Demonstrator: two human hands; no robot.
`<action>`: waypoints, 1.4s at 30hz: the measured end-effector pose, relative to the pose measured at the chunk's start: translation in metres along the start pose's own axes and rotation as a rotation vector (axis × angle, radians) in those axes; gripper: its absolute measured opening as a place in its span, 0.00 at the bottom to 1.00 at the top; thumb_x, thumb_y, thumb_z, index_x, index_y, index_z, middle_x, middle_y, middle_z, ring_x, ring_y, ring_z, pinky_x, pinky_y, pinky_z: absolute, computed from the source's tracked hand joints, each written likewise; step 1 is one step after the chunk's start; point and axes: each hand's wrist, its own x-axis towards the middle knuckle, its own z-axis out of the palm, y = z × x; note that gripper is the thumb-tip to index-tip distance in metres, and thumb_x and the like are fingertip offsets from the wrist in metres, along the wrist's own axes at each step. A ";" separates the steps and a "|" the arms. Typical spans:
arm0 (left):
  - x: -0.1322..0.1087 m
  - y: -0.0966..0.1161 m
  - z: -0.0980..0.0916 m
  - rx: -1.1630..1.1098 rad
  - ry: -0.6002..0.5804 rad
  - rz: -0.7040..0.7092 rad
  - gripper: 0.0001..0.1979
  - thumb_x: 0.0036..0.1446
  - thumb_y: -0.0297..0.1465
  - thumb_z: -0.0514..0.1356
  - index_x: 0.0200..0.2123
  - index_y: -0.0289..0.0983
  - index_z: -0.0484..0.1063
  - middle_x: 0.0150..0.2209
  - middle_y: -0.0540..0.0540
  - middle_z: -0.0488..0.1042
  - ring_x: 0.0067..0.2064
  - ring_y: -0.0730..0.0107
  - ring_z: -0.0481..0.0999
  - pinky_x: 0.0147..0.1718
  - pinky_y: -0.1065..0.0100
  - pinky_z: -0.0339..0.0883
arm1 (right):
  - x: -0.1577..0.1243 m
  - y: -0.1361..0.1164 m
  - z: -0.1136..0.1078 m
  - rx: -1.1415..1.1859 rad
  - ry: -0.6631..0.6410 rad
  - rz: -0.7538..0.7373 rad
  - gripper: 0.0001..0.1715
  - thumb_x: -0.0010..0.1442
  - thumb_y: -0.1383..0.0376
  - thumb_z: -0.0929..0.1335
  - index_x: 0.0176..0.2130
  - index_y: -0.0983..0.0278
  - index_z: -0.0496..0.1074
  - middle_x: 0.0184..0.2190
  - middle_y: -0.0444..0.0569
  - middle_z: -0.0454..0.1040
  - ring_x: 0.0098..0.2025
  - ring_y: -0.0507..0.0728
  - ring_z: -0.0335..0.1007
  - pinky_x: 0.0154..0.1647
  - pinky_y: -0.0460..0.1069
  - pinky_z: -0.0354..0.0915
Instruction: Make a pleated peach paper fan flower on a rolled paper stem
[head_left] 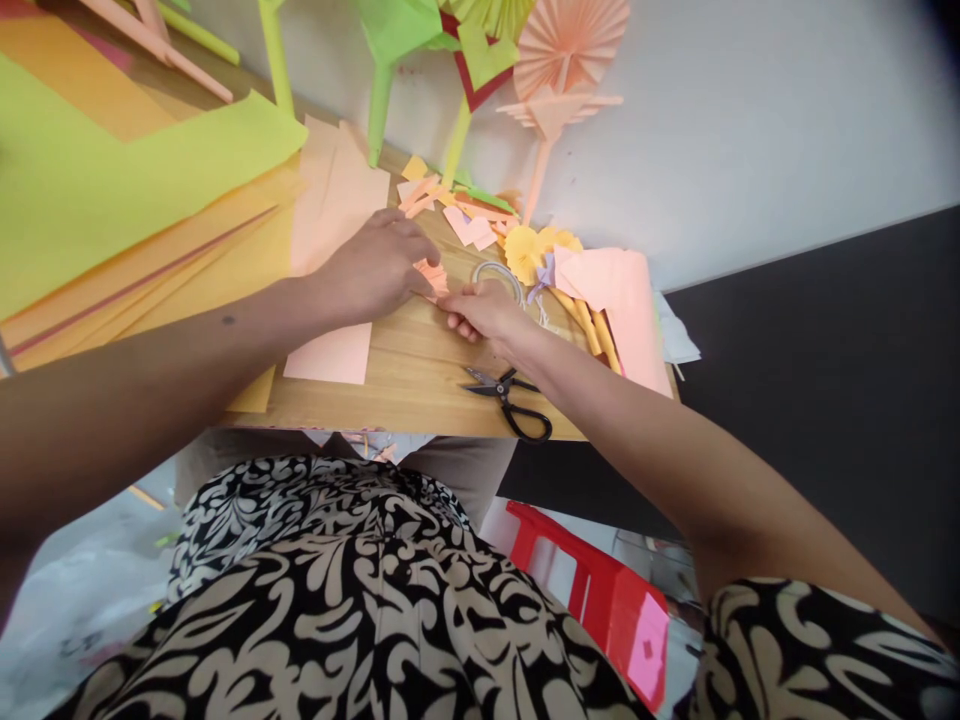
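Note:
A small pleated piece of peach paper (432,278) is between my hands above the wooden table. My left hand (382,262) curls over its left side, with the fingers bent and the thumb underneath. From the right, my right hand (484,312) pinches its lower end, the other fingers folded in. Just below my right hand lie black-handled scissors (517,395), their blades slightly apart and pointing left. A roll of tape (499,272) rests behind my right hand, partly hidden by it. Flat peach sheets (330,350) lie beneath my left forearm.
Lime green paper (150,190) and orange sheets (202,260) are stacked at the left. Paper scraps (469,225) and yellow scalloped pieces (525,252) lie toward the wall. Paper fans on stems (551,120) stand behind. A red plastic stool (600,600) is below the table.

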 end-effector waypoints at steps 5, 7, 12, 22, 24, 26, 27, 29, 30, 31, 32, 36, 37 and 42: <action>0.000 0.005 -0.003 -0.026 -0.034 -0.055 0.23 0.70 0.41 0.47 0.48 0.38 0.80 0.55 0.40 0.79 0.60 0.50 0.71 0.66 0.43 0.58 | 0.002 0.002 0.001 0.038 0.007 0.001 0.26 0.65 0.69 0.72 0.18 0.63 0.65 0.12 0.42 0.65 0.14 0.44 0.55 0.13 0.41 0.50; 0.000 0.009 -0.005 -0.028 -0.070 -0.043 0.24 0.71 0.40 0.45 0.49 0.38 0.79 0.55 0.42 0.79 0.60 0.51 0.71 0.66 0.42 0.57 | 0.002 0.002 0.002 0.042 0.007 -0.002 0.26 0.65 0.70 0.72 0.18 0.63 0.65 0.11 0.41 0.65 0.14 0.44 0.55 0.13 0.41 0.51; -0.001 0.010 -0.008 0.002 -0.096 -0.011 0.23 0.71 0.38 0.44 0.46 0.40 0.80 0.55 0.43 0.80 0.60 0.53 0.71 0.67 0.42 0.54 | 0.000 0.000 0.001 0.060 0.000 0.008 0.24 0.65 0.72 0.71 0.19 0.63 0.66 0.13 0.42 0.68 0.14 0.44 0.56 0.13 0.41 0.52; 0.000 0.010 0.000 0.071 -0.067 -0.019 0.21 0.71 0.38 0.48 0.47 0.38 0.80 0.53 0.38 0.80 0.59 0.50 0.73 0.67 0.43 0.55 | 0.005 0.002 0.000 0.071 -0.007 -0.002 0.19 0.64 0.73 0.71 0.23 0.62 0.67 0.14 0.42 0.69 0.15 0.46 0.57 0.12 0.42 0.52; 0.000 0.010 0.001 0.099 -0.050 0.015 0.20 0.71 0.36 0.49 0.45 0.39 0.81 0.51 0.40 0.81 0.59 0.50 0.74 0.67 0.42 0.56 | 0.004 0.001 0.000 0.068 -0.002 -0.003 0.19 0.64 0.74 0.71 0.23 0.62 0.68 0.14 0.43 0.69 0.15 0.46 0.57 0.12 0.42 0.53; 0.001 0.011 0.001 0.127 -0.051 0.072 0.19 0.71 0.32 0.49 0.42 0.42 0.82 0.50 0.43 0.81 0.59 0.52 0.73 0.68 0.42 0.54 | 0.004 -0.002 -0.001 0.059 0.000 0.007 0.20 0.64 0.75 0.71 0.22 0.62 0.68 0.14 0.44 0.69 0.14 0.46 0.57 0.13 0.43 0.53; 0.001 0.012 0.002 0.141 -0.059 0.094 0.20 0.70 0.30 0.48 0.41 0.42 0.82 0.49 0.44 0.81 0.59 0.52 0.73 0.68 0.42 0.53 | 0.004 -0.003 -0.003 0.056 -0.004 0.013 0.21 0.63 0.75 0.71 0.22 0.63 0.68 0.14 0.44 0.69 0.14 0.46 0.58 0.13 0.43 0.53; 0.002 0.014 0.001 0.174 -0.090 0.109 0.20 0.68 0.27 0.48 0.40 0.42 0.82 0.48 0.45 0.81 0.59 0.53 0.72 0.69 0.42 0.50 | 0.005 -0.006 -0.007 0.050 -0.027 0.026 0.20 0.63 0.75 0.72 0.22 0.63 0.69 0.15 0.44 0.71 0.15 0.46 0.59 0.13 0.42 0.54; 0.002 0.015 0.001 0.189 -0.103 0.106 0.21 0.68 0.26 0.48 0.40 0.42 0.81 0.48 0.45 0.81 0.58 0.54 0.72 0.70 0.43 0.49 | 0.005 -0.007 -0.010 0.049 -0.045 0.035 0.19 0.62 0.75 0.72 0.22 0.63 0.70 0.15 0.44 0.71 0.15 0.46 0.59 0.13 0.42 0.54; 0.002 0.016 0.001 0.200 -0.112 0.100 0.21 0.67 0.25 0.47 0.40 0.41 0.81 0.48 0.45 0.80 0.58 0.54 0.73 0.70 0.43 0.49 | 0.006 -0.009 -0.013 0.048 -0.068 0.048 0.18 0.62 0.75 0.72 0.23 0.63 0.70 0.16 0.44 0.72 0.15 0.45 0.59 0.13 0.41 0.54; 0.002 0.017 0.001 0.204 -0.115 0.096 0.21 0.67 0.24 0.47 0.40 0.41 0.81 0.49 0.45 0.80 0.57 0.55 0.73 0.70 0.43 0.49 | 0.006 -0.011 -0.016 0.047 -0.092 0.067 0.17 0.62 0.74 0.72 0.23 0.64 0.71 0.16 0.44 0.72 0.15 0.45 0.59 0.13 0.41 0.54; 0.001 0.018 0.001 0.169 -0.097 0.085 0.21 0.67 0.25 0.46 0.38 0.42 0.80 0.49 0.46 0.80 0.57 0.58 0.72 0.70 0.45 0.49 | 0.005 -0.017 -0.025 0.048 -0.169 0.134 0.16 0.65 0.71 0.70 0.24 0.65 0.74 0.16 0.45 0.72 0.15 0.45 0.58 0.12 0.40 0.53; 0.001 0.018 0.001 0.162 -0.093 0.083 0.21 0.68 0.26 0.46 0.38 0.42 0.80 0.50 0.46 0.80 0.57 0.58 0.72 0.70 0.45 0.50 | 0.004 -0.017 -0.026 0.046 -0.181 0.133 0.16 0.65 0.71 0.70 0.25 0.65 0.75 0.17 0.45 0.73 0.15 0.45 0.58 0.12 0.40 0.53; 0.002 0.016 -0.001 0.222 -0.095 0.103 0.21 0.70 0.28 0.47 0.38 0.40 0.81 0.49 0.43 0.80 0.57 0.53 0.73 0.68 0.43 0.54 | 0.000 -0.015 -0.035 0.064 -0.105 0.024 0.14 0.64 0.73 0.70 0.26 0.66 0.74 0.18 0.45 0.73 0.16 0.45 0.59 0.13 0.40 0.55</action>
